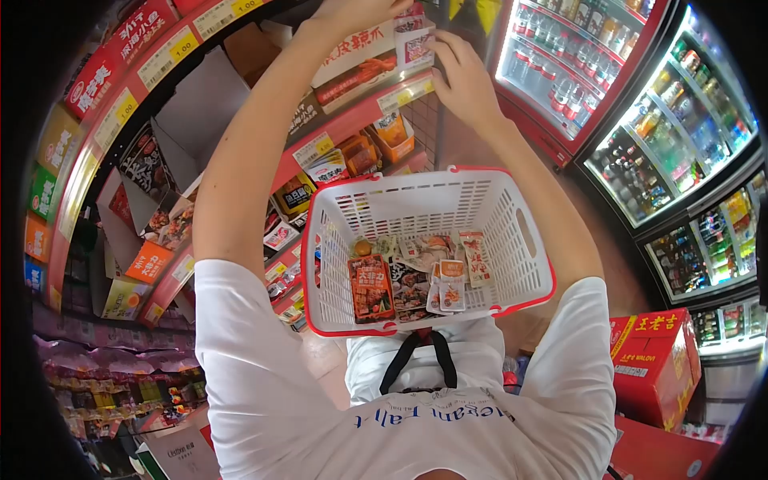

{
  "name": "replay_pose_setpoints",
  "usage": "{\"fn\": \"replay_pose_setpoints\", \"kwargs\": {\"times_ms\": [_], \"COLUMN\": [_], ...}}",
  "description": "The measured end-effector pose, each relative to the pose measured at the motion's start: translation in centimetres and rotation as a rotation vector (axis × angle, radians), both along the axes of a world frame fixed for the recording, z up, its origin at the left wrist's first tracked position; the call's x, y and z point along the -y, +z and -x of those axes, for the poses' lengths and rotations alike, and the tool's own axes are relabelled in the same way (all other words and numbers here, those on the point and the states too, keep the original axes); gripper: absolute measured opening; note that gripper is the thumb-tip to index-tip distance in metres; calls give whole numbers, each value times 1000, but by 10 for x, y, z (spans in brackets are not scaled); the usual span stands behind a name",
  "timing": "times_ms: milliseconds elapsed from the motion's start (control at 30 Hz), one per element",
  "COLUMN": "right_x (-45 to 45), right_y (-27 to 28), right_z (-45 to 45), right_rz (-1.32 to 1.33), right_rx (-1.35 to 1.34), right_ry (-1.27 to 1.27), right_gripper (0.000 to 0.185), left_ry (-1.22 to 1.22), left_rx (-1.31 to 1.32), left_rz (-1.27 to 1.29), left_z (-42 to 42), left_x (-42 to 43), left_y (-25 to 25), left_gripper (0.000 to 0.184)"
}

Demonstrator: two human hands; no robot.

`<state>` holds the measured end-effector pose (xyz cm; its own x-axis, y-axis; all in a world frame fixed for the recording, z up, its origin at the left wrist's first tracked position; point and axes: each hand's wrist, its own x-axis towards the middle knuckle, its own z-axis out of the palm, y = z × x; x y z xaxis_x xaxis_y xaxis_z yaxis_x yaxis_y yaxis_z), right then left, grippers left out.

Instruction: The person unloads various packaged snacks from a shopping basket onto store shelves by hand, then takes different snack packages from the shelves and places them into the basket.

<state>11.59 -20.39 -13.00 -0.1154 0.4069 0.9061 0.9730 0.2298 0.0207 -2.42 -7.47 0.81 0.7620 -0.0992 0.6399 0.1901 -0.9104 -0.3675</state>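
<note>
My left hand (pixel 362 10) reaches over the top of a white display carton (pixel 352 60) on the shelf; its fingertips are cut off by the upper edge of the view. To the carton's right, my right hand (pixel 464 76) has its fingers apart, the tips at the edge of a small panel with a QR code (pixel 414 48). Below my arms and in front of my body is a white shopping basket (pixel 384 206) with a red rim. Inside lie an orange-red snack packet (pixel 370 288), small white packets (pixel 448 286) and several other packaged snacks. What bears the basket is hidden.
Shelves with yellow price tags (pixel 170 58) and open snack cartons curve along the left. A red-framed drinks fridge (pixel 552 72) and further lit coolers (pixel 672 120) stand on the right. At the lower right are red drink cartons (pixel 656 364).
</note>
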Motion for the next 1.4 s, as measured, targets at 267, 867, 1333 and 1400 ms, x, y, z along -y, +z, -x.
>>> {"fn": "replay_pose_setpoints", "kwargs": {"times_ms": [267,867,1333,1400], "right_x": [80,124,105,109], "right_y": [-50,-324,-373,-346], "right_z": [10,16,-8,-6], "right_rz": [475,1577,1780,1754], "right_rx": [-402,76,-164,-181], "right_ry": [167,-411,-341,-381], "right_gripper": [21,22,64,63], "left_ry": [-207,-211,-90,-89], "left_rx": [195,-739,-874,-875], "left_rz": [157,675,852,912], "left_z": [27,98,83,87], "left_x": [90,186,152,149], "left_y": [-71,-375,-328,-319], "left_gripper": [9,16,25,26]}}
